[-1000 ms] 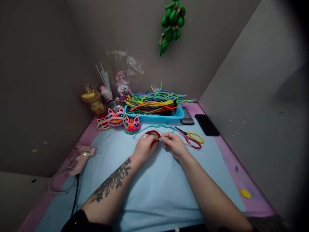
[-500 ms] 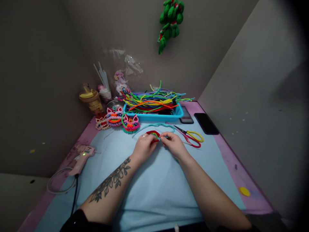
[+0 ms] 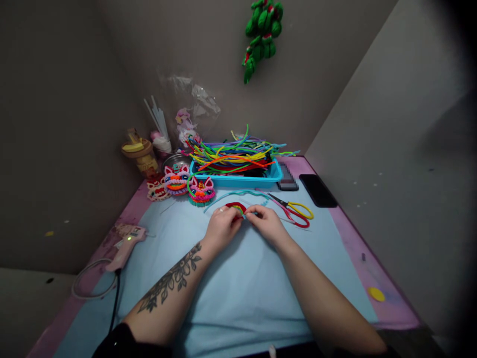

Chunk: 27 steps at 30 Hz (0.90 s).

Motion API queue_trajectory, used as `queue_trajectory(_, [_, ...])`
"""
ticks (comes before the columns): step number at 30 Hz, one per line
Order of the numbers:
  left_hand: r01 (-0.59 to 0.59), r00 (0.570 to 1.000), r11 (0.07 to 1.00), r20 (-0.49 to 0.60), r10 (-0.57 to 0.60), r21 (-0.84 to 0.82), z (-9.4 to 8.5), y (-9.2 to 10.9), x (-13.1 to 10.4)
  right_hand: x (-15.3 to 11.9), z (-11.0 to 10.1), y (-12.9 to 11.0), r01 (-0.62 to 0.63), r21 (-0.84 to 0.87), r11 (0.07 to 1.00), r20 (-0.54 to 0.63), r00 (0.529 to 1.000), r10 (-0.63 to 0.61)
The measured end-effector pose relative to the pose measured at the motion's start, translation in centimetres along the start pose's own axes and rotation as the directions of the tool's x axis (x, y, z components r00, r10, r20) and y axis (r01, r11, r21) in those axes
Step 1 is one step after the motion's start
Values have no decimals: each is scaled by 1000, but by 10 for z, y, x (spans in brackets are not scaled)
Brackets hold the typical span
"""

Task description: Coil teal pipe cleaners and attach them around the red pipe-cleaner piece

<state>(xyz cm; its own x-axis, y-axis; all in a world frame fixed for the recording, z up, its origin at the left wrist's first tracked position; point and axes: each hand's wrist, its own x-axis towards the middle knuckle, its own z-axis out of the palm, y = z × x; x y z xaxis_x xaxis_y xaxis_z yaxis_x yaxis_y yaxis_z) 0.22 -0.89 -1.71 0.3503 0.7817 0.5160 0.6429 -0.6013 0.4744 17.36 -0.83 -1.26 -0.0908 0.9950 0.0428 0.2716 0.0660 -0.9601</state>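
Between my two hands is a small curved pipe-cleaner piece (image 3: 236,205) with red, yellow, green and blue bands. My left hand (image 3: 223,224) is closed on its left side, thumb and fingers pinching it; a ring shows on one finger. At the piece's right end my right hand (image 3: 265,223) pinches with thumb and forefinger, apparently on the light blue strand there; the fingertips partly hide it. Just beyond the hands lie loose light blue pipe cleaners (image 3: 238,193). Scissors (image 3: 294,211) with red and yellow handles rest to the right of my right hand.
A blue tray (image 3: 238,183) heaped with coloured pipe cleaners stands at the back. Several fuzzy animal-face figures (image 3: 201,193) sit left of it. A pink glue gun (image 3: 128,246) with a green light lies at the left edge, its cord trailing. A dark phone (image 3: 318,191) lies at right.
My hands stay in nearly the same place. The right fingertips have shifted very slightly against the end of the pipe-cleaner piece; both hands keep their pinch.
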Motion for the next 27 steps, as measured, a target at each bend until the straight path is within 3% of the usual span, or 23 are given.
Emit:
queue_trajectory(7, [-19, 1000, 999, 3, 19, 29, 0, -1, -1, -1, 5, 4, -193, 195, 962, 77, 980, 182])
queue_trajectory(17, [14, 999, 999, 29, -12, -53, -1, 0, 0, -1, 6, 4, -171, 147, 974, 70, 984, 162])
queue_trajectory(20, [57, 998, 996, 4, -57, -75, -1, -2, 1, -5, 4, -1, -28, -59, 998, -14, 1000, 27])
queue_trajectory(22, [85, 996, 991, -9, -86, -108, -2, -3, 1, -9, 4, -4, 161, -287, 944, -74, 979, -190])
queue_trajectory(25, [122, 992, 980, -18, -127, -158, -2, -3, 2, -15, 6, -8, 422, -584, 693, -30, 842, -538])
queue_trajectory(27, [149, 988, 972, -12, -153, -182, -2, -3, 3, -15, 8, -10, 488, -682, 545, 32, 764, -645])
